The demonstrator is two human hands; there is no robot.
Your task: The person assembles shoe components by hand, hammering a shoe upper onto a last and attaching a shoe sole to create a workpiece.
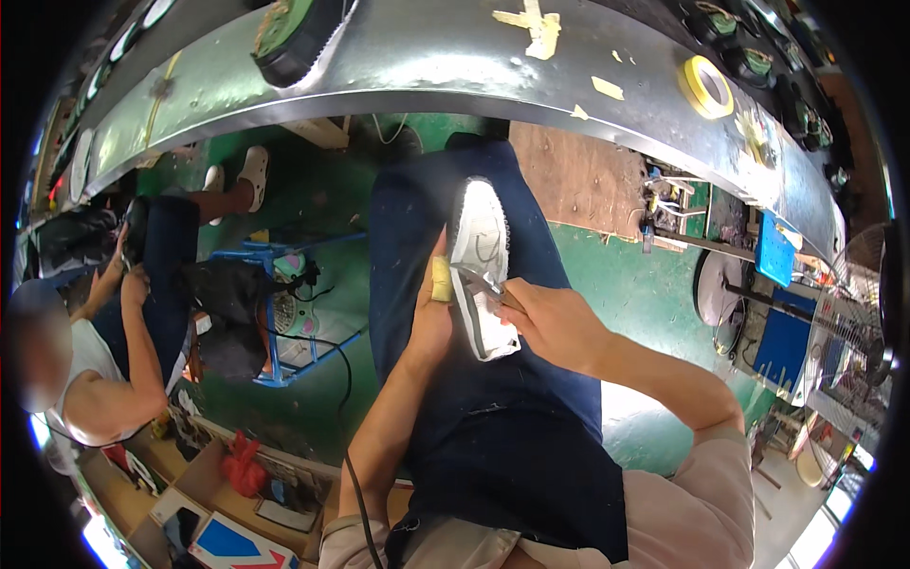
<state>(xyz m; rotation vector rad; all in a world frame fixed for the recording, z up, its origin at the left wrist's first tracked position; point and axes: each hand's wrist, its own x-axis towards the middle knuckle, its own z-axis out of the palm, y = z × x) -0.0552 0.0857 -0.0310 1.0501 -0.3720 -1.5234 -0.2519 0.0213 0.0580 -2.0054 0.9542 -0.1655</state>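
A long white shoe sole [482,223] lies lengthwise on my dark-blue lap, with a curved dark line on its face and a toothed right edge. Along its left side my left hand [432,318] grips it, yellow tape wrapped round the thumb. My right hand [559,327] is closed round a hand tool [483,283] with a grey metal head. That head rests over the middle of the sole; its exact kind is hard to make out, since my fingers cover the handle.
Ahead stands a metal bench [408,81] with a dark shoe [292,47], a yellow tape roll [706,85] and tape scraps. A seated co-worker [114,370] is at left, near a blue metal frame [275,375]. A black cable [349,398] hangs by my left arm; a fan [867,294] stands right.
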